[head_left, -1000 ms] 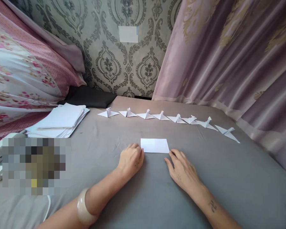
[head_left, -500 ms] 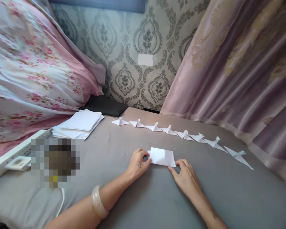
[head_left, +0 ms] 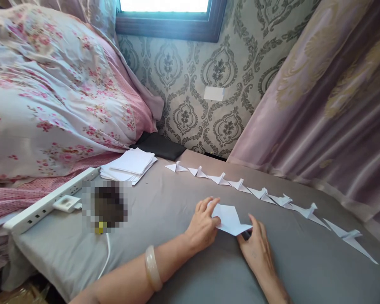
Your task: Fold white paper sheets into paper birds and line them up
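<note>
A folded piece of white paper (head_left: pixel 229 215) is between my two hands above the grey sheet. My left hand (head_left: pixel 205 223) grips its left edge, the thumb in front and the fingers bent over the back. On the other side, my right hand (head_left: pixel 256 247) has thumb and forefinger at a pointed flap on the paper's right corner. Behind the paper stretches a slanting row of several folded white paper figures (head_left: pixel 220 179) with pointed ends and raised middles. The rightmost figure (head_left: pixel 351 236) lies nearest to my right hand.
A stack of white paper (head_left: pixel 131 162) lies at the back left, near a black flat item (head_left: pixel 163 145). A white power strip (head_left: pixel 47 204) holds a plugged charger (head_left: pixel 66 203); a white cable (head_left: pixel 107 253) runs forward beside a pixelated patch. Floral bedding (head_left: pixel 66 97) and a curtain (head_left: pixel 291 105) flank the wall.
The paper has gone from a flat rectangle to a shape with a flap opened at its right corner. My left fingers have shifted up over its edge. The view has swung left and up.
</note>
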Motion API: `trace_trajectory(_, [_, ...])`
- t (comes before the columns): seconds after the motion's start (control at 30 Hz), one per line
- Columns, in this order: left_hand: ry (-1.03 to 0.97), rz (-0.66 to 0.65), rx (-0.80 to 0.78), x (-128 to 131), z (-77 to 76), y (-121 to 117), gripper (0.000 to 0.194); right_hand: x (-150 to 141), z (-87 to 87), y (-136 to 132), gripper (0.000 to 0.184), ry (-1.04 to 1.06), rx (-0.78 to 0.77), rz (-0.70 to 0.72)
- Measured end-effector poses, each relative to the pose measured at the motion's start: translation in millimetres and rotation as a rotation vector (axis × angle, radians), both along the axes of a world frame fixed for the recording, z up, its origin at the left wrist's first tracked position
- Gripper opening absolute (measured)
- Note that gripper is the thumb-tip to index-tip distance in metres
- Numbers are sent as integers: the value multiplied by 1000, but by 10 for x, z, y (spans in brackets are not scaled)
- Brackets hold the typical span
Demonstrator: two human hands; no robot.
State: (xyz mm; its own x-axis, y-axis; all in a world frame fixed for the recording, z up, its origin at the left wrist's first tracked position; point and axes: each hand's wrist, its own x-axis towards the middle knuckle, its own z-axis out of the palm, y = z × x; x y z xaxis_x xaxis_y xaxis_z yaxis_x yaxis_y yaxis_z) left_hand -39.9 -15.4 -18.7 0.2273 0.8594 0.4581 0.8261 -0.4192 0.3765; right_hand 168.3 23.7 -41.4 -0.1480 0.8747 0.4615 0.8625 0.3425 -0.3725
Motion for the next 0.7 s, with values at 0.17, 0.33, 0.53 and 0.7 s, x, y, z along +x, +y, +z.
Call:
trace_trajectory(0.17, [336, 98, 95, 27, -6, 5, 23, -137, 147, -205, 48, -76, 329, 151])
trace_trajectory(0.33, [396, 76, 34, 129, -59, 2, 25, -248, 94, -321, 29, -168, 253, 339])
trace_trajectory(0.53, [379, -25, -44, 74, -30, -20, 15, -239, 38, -248, 33, -109, 136, 392])
trace_trajectory(0.7, [357, -57, -83, 51, -5, -47, 16, -190, 59, -189, 32, -59, 127, 334])
